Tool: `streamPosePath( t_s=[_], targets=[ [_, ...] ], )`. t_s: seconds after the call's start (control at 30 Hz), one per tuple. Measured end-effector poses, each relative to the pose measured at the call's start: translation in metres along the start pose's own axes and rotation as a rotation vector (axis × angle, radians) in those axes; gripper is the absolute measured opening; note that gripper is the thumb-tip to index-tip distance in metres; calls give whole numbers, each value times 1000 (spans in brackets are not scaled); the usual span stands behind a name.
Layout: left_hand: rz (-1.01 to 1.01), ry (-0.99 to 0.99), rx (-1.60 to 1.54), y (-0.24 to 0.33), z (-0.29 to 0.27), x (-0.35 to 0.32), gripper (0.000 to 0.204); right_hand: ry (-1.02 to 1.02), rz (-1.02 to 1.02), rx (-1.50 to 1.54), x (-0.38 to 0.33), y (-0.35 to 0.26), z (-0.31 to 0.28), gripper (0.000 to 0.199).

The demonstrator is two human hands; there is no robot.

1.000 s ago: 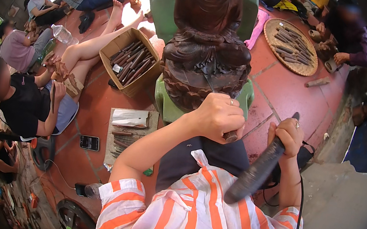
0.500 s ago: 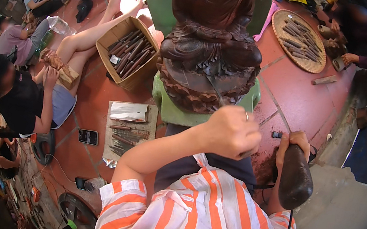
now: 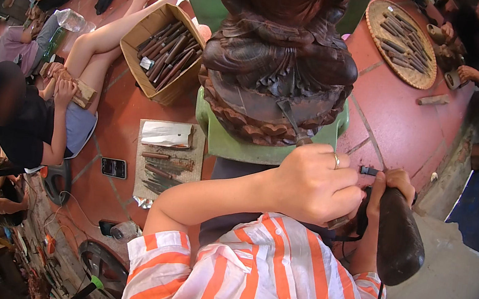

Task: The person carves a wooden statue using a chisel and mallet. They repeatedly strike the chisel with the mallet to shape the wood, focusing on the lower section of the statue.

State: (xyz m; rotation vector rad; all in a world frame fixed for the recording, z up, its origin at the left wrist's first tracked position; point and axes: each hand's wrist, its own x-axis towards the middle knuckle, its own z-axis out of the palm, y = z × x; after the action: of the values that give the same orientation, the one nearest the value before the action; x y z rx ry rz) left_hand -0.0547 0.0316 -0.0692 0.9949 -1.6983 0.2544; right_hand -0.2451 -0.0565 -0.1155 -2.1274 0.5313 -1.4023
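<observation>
A dark carved wooden statue of a seated, robed figure [image 3: 277, 62] rests on a green plastic chair [image 3: 239, 149] in front of me. My left hand [image 3: 320, 186], wearing a ring, is closed round a carving chisel [image 3: 288, 115]. Its blade points up and left, the tip at the lotus-like base, and the handle's end sticks out below my fist. To the right, my right hand [image 3: 398, 187] grips a dark, rounded wooden mallet [image 3: 400, 241]. The mallet's thick head hangs toward me, apart from the chisel handle.
Chisels lie on a mat [image 3: 186, 172] and fill a cardboard box [image 3: 164, 96] at left. More lie on a round woven tray [image 3: 420, 77] at far right. A phone [image 3: 114, 168] is on the tiled floor. People sit working at left, one close by [image 3: 27, 118].
My left hand has shifted slightly right, the chisel still in it. The mallet has moved right and a little down. The statue appears larger, and the whole view has shifted slightly.
</observation>
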Motion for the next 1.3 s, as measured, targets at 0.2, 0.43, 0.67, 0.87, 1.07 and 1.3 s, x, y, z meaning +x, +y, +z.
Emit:
streamPosePath(
  t_s=[0.2,0.43,0.67,0.87,1.07,1.3],
  targets=[
    [-99,28,4,-3,3,11,29,-30,-2,42,4,-3,-8,33],
    [-85,1,30,-3,3,13,25,52,11,24,0,-3,-3,27],
    [-45,-46,54,-4,3,4,26,61,-92,-36,-4,0,6,24],
    [6,-102,63,-5,2,-2,27,26,-158,-128,-5,-4,1,28],
    [31,-179,73,-1,-4,-10,23,100,-246,-7,-5,-11,7,27],
    [88,-219,-27,-4,-18,-13,30,-42,-312,-173,-9,-16,4,24]
  ],
)
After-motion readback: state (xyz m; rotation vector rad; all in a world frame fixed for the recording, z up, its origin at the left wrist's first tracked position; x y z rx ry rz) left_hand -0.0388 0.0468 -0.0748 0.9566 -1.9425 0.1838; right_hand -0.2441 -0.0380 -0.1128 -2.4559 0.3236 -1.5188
